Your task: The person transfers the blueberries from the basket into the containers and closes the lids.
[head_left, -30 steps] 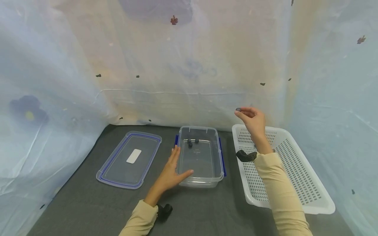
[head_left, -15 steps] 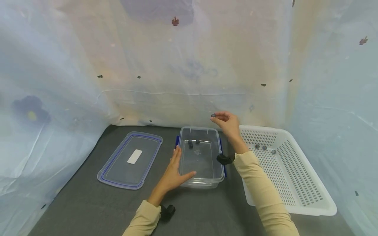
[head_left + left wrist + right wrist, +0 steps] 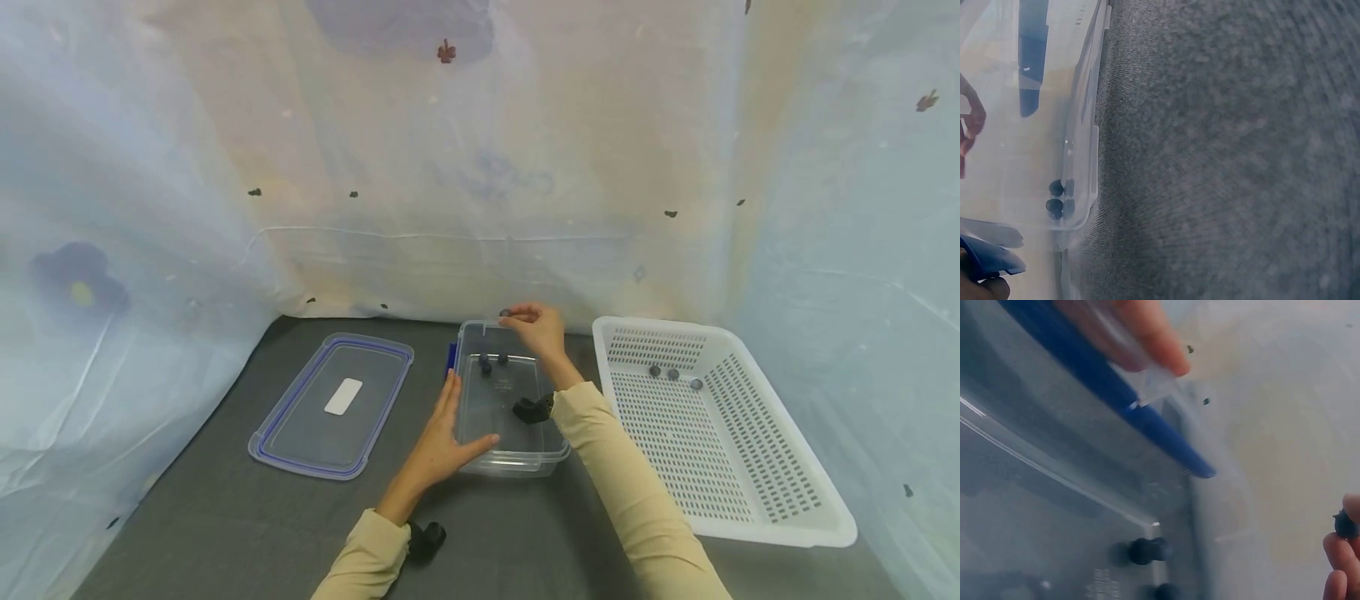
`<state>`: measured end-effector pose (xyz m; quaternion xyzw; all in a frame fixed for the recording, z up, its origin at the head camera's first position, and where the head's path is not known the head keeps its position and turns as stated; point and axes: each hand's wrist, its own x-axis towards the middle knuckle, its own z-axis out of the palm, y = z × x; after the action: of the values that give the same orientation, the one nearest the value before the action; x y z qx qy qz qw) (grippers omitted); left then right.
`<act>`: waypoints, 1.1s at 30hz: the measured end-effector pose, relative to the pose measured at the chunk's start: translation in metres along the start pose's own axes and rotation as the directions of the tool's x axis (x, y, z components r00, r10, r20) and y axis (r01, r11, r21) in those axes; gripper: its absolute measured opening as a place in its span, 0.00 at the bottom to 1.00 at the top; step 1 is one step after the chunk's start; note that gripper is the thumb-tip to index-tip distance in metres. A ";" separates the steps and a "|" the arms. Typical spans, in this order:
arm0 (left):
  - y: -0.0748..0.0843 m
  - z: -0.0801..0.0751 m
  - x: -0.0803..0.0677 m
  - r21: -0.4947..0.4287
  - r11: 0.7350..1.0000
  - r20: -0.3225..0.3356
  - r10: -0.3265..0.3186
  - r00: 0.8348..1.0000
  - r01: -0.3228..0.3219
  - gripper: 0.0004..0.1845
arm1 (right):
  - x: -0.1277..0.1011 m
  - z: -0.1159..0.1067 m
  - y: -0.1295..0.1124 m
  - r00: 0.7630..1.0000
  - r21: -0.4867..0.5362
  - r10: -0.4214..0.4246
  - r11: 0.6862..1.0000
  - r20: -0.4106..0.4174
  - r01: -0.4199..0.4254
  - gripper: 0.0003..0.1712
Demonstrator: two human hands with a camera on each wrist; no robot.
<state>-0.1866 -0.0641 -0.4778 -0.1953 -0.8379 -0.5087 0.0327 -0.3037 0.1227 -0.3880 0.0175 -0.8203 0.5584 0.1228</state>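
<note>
Sleeves in pale cloth come in at the six o'clock edge of the head view, over a grey tabletop [image 3: 225, 517]. Left hand [image 3: 442, 437] lies flat, fingers straight, against the near left wall of the box [image 3: 551, 450], steadying it and gripping nothing. Two beads [image 3: 492, 362] rest on the box floor toward its far end. Right hand [image 3: 536, 329] hangs over the far rim of the box, at twelve o'clock from the left hand, its fingers pinched round one dark bead [image 3: 505, 313]; the right wrist view shows that bead [image 3: 1345, 524] held at the fingertips above the clear wall. Lid [image 3: 333, 404] lies apart at nine o'clock from the box. Basket [image 3: 750, 517] stands at three o'clock, with three beads [image 3: 672, 375] near its far end.

By my reading the step in hand is the carry of one bead from basket to box, nearly done. The next move would call for easing the pinch open over the box floor, low enough that the bead does not bounce out, while the left hand keeps the box steady.
</note>
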 end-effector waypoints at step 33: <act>0.000 0.000 -0.003 -0.020 1.000 -0.006 0.000 1.000 0.000 0.59 | -0.003 0.048 0.076 0.987 -0.233 0.156 0.959 -0.039 -0.161 0.09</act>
<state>-0.1839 -0.0654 -0.4789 -0.1940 -0.8326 -0.5177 0.0331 -0.3218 0.1070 -0.4743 -0.0684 -0.8781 0.4654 0.0873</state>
